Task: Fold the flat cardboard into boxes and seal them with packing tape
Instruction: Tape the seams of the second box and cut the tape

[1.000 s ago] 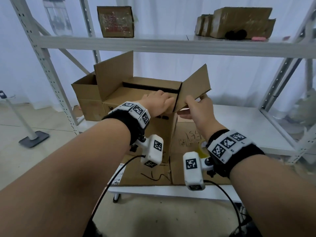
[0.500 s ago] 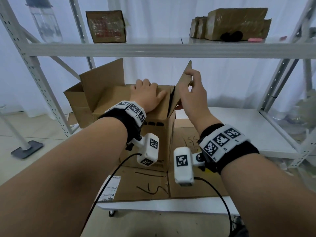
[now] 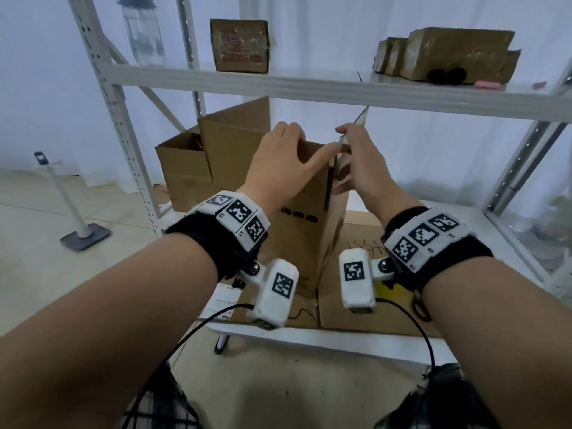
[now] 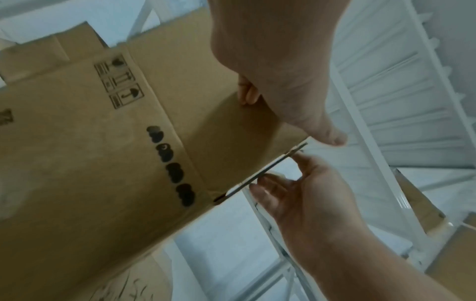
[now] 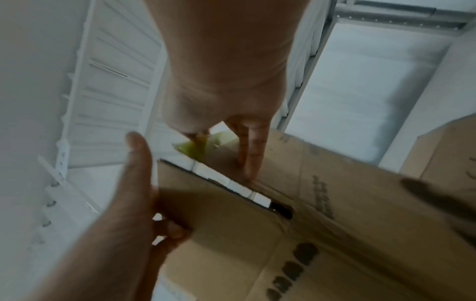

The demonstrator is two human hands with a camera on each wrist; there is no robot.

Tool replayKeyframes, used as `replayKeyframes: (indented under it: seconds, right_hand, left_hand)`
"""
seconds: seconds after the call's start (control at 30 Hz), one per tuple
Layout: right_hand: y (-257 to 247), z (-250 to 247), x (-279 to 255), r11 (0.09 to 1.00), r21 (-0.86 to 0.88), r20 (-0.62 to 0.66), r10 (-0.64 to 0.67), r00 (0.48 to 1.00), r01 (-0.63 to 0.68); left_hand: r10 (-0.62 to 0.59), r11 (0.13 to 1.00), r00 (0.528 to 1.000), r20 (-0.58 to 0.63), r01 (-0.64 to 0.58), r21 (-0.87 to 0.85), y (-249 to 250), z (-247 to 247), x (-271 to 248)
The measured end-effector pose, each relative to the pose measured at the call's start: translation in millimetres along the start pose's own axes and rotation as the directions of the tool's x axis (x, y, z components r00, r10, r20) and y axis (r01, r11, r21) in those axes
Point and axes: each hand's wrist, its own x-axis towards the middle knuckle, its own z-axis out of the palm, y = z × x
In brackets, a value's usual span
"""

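Observation:
A brown cardboard box [image 3: 297, 243] stands upright on flat cardboard sheets [image 3: 365, 305] on the lower shelf. My left hand [image 3: 284, 162] lies on its folded-down top flap, fingers bent over the far edge and thumb stretched to the right. In the right wrist view the left hand [image 5: 128, 193] has its fingers curled round that flap. The right flap [image 3: 360, 117] stands almost upright, edge-on to me. My right hand [image 3: 362, 168] is against its outer side; in its own wrist view the fingers [image 5: 249, 158] lie straight on the cardboard. The left flap [image 3: 235, 144] stands tall behind.
A second open box [image 3: 185, 174] sits behind on the left, by the rack post [image 3: 130, 144]. The upper shelf [image 3: 309, 88] hangs close above and carries taped boxes [image 3: 458, 54]. A yellow-green object [image 5: 193, 148] lies on the shelf, mostly hidden. A floor stand [image 3: 83, 236] is at the left.
My left hand slid forward to the flap's far edge. The right flap swung up to nearly upright, and my right hand went from its top edge to its outer side.

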Motion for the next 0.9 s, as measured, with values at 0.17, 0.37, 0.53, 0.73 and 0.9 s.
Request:
replayKeyframes:
  seconds: [0.17, 0.37, 0.53, 0.73, 0.9]
  right_hand:
    - [-17, -6, -2, 0.823, -0.521, 0.189, -0.144, 0.971, 0.224]
    - [-34, -30, 4, 0.453, -0.874, 0.179, -0.041, 0.983, 0.178]
    - [-24, -29, -4, 0.425, -0.880, 0.221, -0.031, 0.975, 0.213]
    - [-39, -2, -16, 0.449, -0.804, 0.333, -0.202, 0.921, 0.390]
    - [-33, 2, -27, 0.470, -0.757, 0.524, 0.020, 0.852, 0.454]
  left_hand:
    - [-0.067, 0.949, 0.983, 0.169, 0.011, 0.316, -23, -40, 10]
    - [-0.114, 0.961, 0.981, 0.156, 0.069, 0.267, -65, -72, 5]
    - [-0.200, 0.970, 0.979, 0.050, 0.191, 0.148, -62, -86, 4]
    - [-0.438, 0.793, 0.806, 0.399, 0.136, 0.594, -37, -75, 17]
    - [-0.500, 0.749, 0.724, 0.475, 0.087, 0.657, -40, -64, -10]
